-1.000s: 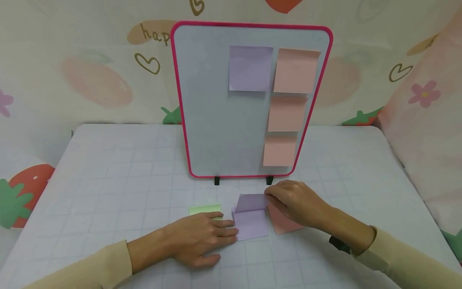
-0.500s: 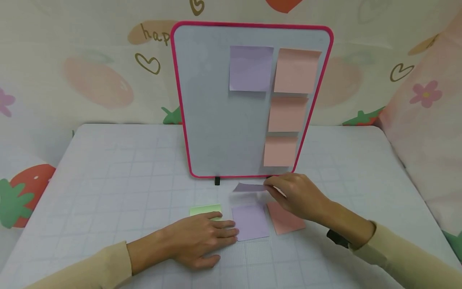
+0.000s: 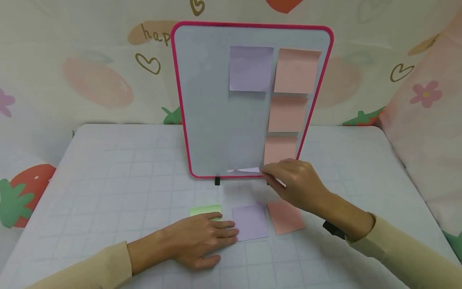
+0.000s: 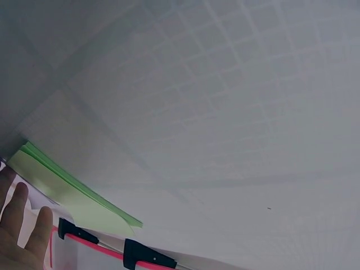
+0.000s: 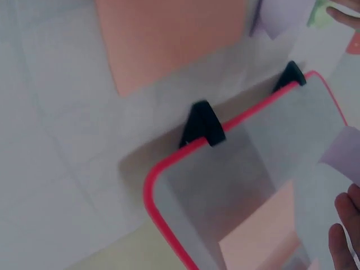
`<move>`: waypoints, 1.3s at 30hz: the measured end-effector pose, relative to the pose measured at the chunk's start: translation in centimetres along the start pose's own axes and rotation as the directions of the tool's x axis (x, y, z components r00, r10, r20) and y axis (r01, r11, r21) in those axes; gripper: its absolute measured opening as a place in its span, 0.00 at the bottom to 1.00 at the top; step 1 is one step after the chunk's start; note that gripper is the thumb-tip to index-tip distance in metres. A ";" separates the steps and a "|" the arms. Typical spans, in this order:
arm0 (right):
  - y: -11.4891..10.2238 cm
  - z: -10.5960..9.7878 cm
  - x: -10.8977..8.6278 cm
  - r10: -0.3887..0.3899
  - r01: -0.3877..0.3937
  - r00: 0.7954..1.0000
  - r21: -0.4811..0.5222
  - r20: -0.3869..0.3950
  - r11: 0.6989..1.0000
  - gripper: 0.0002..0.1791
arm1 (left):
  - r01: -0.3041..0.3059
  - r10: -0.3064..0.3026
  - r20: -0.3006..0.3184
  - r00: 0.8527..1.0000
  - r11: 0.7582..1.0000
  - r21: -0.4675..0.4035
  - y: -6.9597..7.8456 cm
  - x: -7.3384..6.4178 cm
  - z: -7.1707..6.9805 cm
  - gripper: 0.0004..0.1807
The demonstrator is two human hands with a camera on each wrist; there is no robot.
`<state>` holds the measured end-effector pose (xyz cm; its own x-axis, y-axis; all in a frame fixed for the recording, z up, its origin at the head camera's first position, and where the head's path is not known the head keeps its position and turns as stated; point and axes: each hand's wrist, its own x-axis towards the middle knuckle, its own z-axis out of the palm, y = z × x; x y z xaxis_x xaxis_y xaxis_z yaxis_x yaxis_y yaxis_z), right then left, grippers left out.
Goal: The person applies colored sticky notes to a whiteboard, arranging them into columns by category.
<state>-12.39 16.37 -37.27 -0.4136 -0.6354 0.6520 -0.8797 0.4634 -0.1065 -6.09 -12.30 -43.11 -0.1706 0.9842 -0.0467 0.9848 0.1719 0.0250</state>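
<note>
My right hand [image 3: 297, 182] pinches the right edge of a single purple sticky note [image 3: 248, 170], seen almost edge-on before the bottom of the whiteboard [image 3: 223, 132]. In the right wrist view that sticky note [image 5: 344, 154] curves near the fingertips. My left hand [image 3: 202, 241] lies flat with fingers spread, its fingertips on the left edge of the purple sticky note pad [image 3: 252, 222]. Part of the green sticky note pad [image 3: 205, 209] is covered by this hand; the left wrist view shows the green pad [image 4: 73, 194] beside the fingers. A pink sticky note pad [image 3: 286, 218] lies right of the purple one.
The pink-framed whiteboard stands upright on black feet [image 3: 217, 181] at the back of the white table [image 3: 119, 168]. On it hang a purple sticky note [image 3: 251, 69] at the top and a column of pink sticky notes [image 3: 297, 71] on the right. A patterned cloth [image 3: 94, 80] hangs behind.
My right hand has peeled the purple sticky note off its pad and lifted it up and forward to the whiteboard's lower edge. The left hand has stayed in place.
</note>
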 end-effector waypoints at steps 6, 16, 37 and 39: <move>0.1 -0.8 2.3 -0.116 0.107 0.984 -0.073 -0.139 0.992 0.05 | 0.008 -0.008 0.022 1.000 1.000 -0.004 0.1 0.0 -0.1 0.28; 0.5 -1.2 5.3 -0.227 0.160 0.928 -0.235 -0.296 0.959 0.07 | 0.015 -0.013 0.042 0.999 0.999 -0.046 0.1 0.0 0.0 0.29; 2.4 -0.7 7.1 -0.364 0.116 0.839 -0.521 -0.404 0.846 0.06 | 0.009 -0.009 0.022 1.000 1.000 -0.024 0.2 0.2 0.0 0.29; 2.6 -0.7 7.1 -0.358 0.104 0.839 -0.525 -0.410 0.844 0.06 | 0.009 -0.009 0.020 1.000 1.000 -0.025 0.2 0.2 0.0 0.29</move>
<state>-17.41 13.51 -32.38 0.0646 -0.4456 0.8929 -0.6627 0.6498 0.3723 -5.95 -12.10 -43.14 -0.1786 0.9816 -0.0669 0.9821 0.1820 0.0493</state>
